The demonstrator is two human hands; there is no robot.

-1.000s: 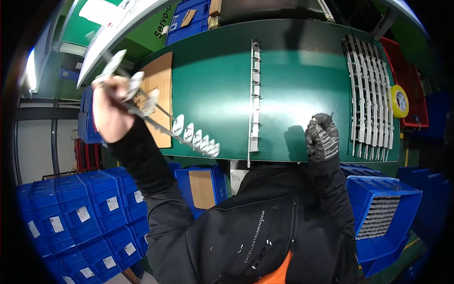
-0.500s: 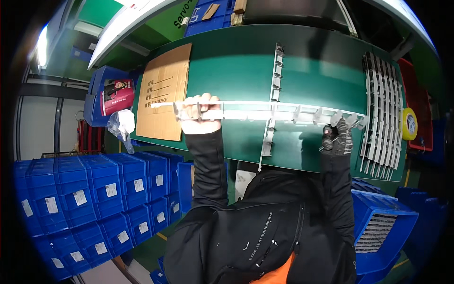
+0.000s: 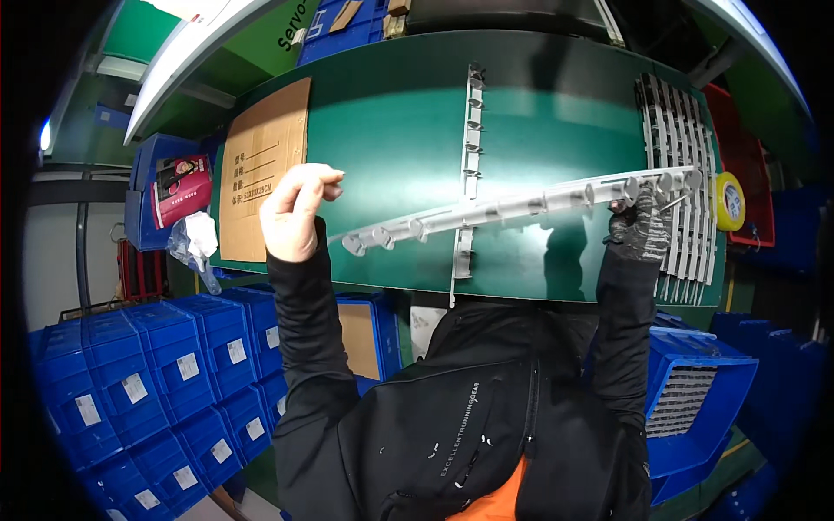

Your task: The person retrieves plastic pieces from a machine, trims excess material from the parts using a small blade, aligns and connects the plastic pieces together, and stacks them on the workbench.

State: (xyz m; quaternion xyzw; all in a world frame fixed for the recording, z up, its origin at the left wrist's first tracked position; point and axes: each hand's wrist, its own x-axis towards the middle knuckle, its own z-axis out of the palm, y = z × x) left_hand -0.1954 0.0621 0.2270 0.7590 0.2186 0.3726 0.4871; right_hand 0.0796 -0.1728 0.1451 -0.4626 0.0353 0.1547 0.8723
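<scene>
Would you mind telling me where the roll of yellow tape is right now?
In the head view, the roll of yellow tape sits at the far right edge of the green table, just beyond the stack of grey strips, beside the red bin.

Probably a factory workshop: green workbench (image 3: 391,130), stacked blue parts bins (image 3: 130,382), grey plastic strips (image 3: 678,174).

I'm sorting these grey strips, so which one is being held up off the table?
The long slanted grey strip, gripped at its right end by the gloved right hand. The upright strip and the stacked strips lie on the green table.
</scene>
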